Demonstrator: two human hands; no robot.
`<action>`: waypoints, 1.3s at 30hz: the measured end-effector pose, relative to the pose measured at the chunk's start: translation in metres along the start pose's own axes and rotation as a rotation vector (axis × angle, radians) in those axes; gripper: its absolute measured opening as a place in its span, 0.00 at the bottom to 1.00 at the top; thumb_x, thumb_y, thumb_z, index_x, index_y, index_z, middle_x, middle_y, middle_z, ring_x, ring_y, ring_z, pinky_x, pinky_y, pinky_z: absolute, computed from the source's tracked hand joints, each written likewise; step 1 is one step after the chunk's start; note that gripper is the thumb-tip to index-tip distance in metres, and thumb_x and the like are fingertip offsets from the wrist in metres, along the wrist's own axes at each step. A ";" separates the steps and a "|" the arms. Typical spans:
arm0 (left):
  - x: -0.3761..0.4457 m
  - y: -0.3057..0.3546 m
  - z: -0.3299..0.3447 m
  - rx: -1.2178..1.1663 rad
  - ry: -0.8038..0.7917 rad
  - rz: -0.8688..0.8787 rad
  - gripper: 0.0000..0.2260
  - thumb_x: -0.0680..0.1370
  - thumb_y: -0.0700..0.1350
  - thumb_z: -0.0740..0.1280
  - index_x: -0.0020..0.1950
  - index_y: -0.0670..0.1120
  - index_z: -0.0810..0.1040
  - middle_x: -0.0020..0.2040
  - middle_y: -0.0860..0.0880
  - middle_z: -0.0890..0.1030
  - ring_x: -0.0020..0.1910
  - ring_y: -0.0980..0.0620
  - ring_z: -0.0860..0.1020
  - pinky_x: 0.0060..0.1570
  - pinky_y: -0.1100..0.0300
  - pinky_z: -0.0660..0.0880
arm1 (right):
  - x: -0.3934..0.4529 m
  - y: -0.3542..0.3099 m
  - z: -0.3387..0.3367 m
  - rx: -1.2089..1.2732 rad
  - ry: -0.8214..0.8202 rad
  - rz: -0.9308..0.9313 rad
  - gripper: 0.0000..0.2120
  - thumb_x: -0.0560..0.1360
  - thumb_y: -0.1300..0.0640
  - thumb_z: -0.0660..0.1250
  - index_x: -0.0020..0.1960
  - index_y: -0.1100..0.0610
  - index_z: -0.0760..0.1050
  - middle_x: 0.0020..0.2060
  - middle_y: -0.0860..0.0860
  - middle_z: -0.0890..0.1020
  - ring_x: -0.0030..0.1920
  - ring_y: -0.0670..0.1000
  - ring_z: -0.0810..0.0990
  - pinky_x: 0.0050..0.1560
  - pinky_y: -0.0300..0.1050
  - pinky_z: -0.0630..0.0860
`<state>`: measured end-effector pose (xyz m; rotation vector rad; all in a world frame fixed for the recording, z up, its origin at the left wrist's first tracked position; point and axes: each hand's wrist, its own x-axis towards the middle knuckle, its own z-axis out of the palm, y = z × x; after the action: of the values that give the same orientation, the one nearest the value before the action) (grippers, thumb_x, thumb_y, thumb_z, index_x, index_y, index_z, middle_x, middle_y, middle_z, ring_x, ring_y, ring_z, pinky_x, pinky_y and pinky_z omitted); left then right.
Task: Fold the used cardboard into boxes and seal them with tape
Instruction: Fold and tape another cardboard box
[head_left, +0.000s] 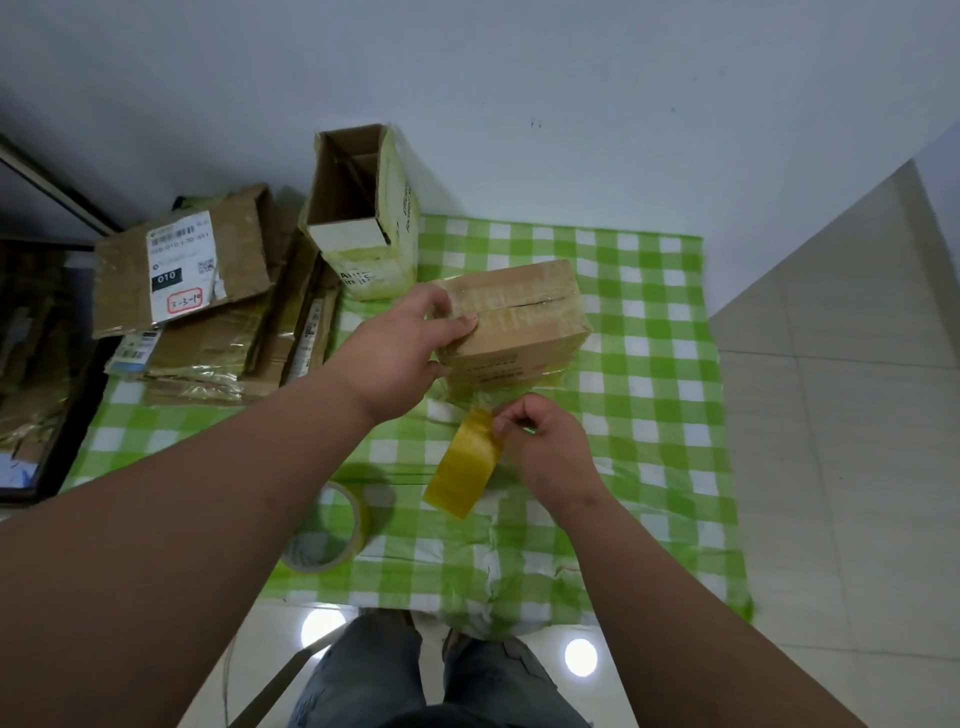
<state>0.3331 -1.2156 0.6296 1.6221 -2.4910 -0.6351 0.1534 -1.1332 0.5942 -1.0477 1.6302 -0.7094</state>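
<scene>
Holding a small cardboard box (511, 317) steady on the green checked cloth (649, 395) that covers the table, the left hand (410, 348) curls its fingers over the box's near end, thumb underneath. The right hand (540, 441) pinches the top of a yellowish strip of tape (465, 470) that hangs just below the box's near face, apparently about to be pressed on or pulled free. The box is already folded shut, with glossy tape across its top seam, so this one looks nearly sealed. A tape roll (330, 530) lies flat on the cloth near the left forearm. Behind, a taller box (363, 218) stands open-topped and appears unsealed, and a pile of flattened cardboard (208, 306) to the left waits unfolded, so much of the job seems left.
</scene>
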 end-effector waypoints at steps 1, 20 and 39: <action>0.001 -0.001 -0.001 0.007 -0.002 0.015 0.27 0.76 0.42 0.72 0.74 0.53 0.71 0.69 0.50 0.66 0.59 0.47 0.76 0.54 0.59 0.71 | 0.000 0.000 0.000 -0.002 0.003 0.000 0.11 0.76 0.62 0.69 0.37 0.50 0.76 0.41 0.46 0.82 0.40 0.41 0.76 0.39 0.31 0.72; 0.026 0.004 -0.036 0.571 -0.262 0.276 0.23 0.80 0.54 0.65 0.73 0.50 0.66 0.73 0.51 0.63 0.52 0.47 0.77 0.41 0.55 0.75 | -0.004 -0.009 0.006 0.183 -0.092 0.080 0.12 0.77 0.64 0.68 0.36 0.54 0.75 0.52 0.52 0.84 0.46 0.49 0.76 0.48 0.43 0.74; 0.022 -0.010 -0.007 0.550 -0.146 0.247 0.28 0.81 0.41 0.63 0.79 0.51 0.59 0.67 0.50 0.69 0.53 0.45 0.78 0.47 0.49 0.78 | 0.000 -0.012 0.003 0.274 -0.001 0.089 0.11 0.76 0.65 0.68 0.37 0.56 0.74 0.43 0.45 0.82 0.41 0.45 0.76 0.43 0.36 0.72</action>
<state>0.3347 -1.2405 0.6287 1.3956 -3.1011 -0.0313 0.1600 -1.1381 0.6038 -0.7745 1.5185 -0.8450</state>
